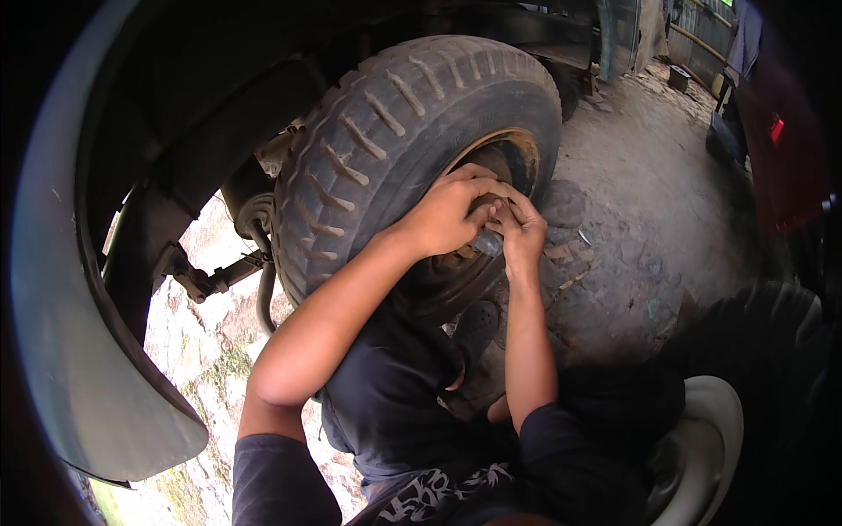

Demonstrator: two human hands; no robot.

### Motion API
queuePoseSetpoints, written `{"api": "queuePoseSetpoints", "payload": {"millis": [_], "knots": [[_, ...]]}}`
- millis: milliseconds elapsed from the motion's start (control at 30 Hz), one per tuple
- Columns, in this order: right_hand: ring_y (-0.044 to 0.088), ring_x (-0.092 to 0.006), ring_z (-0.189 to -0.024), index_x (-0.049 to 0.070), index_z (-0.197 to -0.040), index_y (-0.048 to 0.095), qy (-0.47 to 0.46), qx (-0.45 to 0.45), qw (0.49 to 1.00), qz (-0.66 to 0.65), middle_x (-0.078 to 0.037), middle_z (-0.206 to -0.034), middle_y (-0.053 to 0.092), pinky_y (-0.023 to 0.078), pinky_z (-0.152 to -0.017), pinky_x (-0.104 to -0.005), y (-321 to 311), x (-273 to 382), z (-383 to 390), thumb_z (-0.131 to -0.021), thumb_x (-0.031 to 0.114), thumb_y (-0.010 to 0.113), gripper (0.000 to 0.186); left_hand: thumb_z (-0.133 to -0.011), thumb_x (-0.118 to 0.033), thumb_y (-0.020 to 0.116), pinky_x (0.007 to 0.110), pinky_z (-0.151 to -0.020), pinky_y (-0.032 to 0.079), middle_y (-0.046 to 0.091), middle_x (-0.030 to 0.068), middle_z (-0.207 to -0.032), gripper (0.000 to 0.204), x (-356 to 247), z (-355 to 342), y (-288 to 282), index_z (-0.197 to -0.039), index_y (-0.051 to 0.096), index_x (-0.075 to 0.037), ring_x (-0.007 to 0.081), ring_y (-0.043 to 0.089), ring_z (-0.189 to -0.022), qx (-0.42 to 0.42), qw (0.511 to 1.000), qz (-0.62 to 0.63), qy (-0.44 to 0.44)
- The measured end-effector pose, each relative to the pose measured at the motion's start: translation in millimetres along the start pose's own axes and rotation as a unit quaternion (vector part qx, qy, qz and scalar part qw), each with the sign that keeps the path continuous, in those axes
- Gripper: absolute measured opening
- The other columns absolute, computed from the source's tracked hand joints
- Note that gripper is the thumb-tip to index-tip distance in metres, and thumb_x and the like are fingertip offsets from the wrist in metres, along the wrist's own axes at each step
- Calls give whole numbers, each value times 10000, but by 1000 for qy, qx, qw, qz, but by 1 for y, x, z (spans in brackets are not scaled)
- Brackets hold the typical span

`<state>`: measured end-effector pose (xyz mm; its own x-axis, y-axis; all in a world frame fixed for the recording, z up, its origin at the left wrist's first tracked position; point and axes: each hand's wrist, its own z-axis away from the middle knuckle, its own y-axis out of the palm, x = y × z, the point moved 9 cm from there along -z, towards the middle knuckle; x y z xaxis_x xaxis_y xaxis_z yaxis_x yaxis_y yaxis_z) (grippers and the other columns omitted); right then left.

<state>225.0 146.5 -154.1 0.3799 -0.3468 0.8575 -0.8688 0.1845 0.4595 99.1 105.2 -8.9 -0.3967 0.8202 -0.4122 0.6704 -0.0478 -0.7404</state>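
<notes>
What lies between the fingertips is hard to make out; the left hand (pixel 449 213) and the right hand (pixel 524 230) cover most of the hub, so I cannot tell whether either is closed on a small part; below them a greyish metal piece (pixel 488 245) shows only partly; the far side of the tyre (pixel 386 145) is out of sight, and the dark underside of the vehicle above it sinks into shadow; a pale curved object (pixel 724 421) at the lower right is partly hidden in the dark, its kind unclear.

The rusty rim (pixel 526 147) forms a hollow within the treaded tyre, and the hub sits inside it, just behind the hands; a small dark box (pixel 678 78) stands far off on the floor (pixel 640 175), its contents too small to tell.

The hands are together in front of the hub, fingers meeting; the left forearm slants up from the lower left with its elbow bent outward, the hand arched over the near side of the rim; the right forearm rises nearly straight, its fingers bent toward the left hand's; a dark shoe (pixel 476 327) shows below the wheel.
</notes>
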Motion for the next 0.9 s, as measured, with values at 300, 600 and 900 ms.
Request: {"api": "queuePoseSetpoints", "payload": {"millis": [300,600,900], "knots": [[767,-173,-1037,-71,-1326,724,-31,83,996,24,-169,-1172,800,634,-853,-297,-1,59,8,-1020,39,771,328,-1025,-73,683,419,-1006,585,792,203,-1190,313,2,-6,-1,-1332,728,-35,355,774,-1114,25,992,60,-104],[724,-127,-987,-69,-1218,769,-18,170,984,50,-99,-1086,803,581,-889,-289,-25,45,-5,-1033,111,785,258,-1110,-161,636,346,-943,590,827,154,-1070,275,22,2,6,-1288,765,5,165,770,-1007,45,968,127,-211],[731,-142,-1019,-51,-1243,755,-36,201,978,32,-101,-1126,803,588,-903,-291,-24,51,-4,-1043,111,773,258,-1095,-130,683,322,-935,595,820,104,-1073,229,29,4,9,-1231,773,30,132,744,-993,41,964,189,-183]]}}
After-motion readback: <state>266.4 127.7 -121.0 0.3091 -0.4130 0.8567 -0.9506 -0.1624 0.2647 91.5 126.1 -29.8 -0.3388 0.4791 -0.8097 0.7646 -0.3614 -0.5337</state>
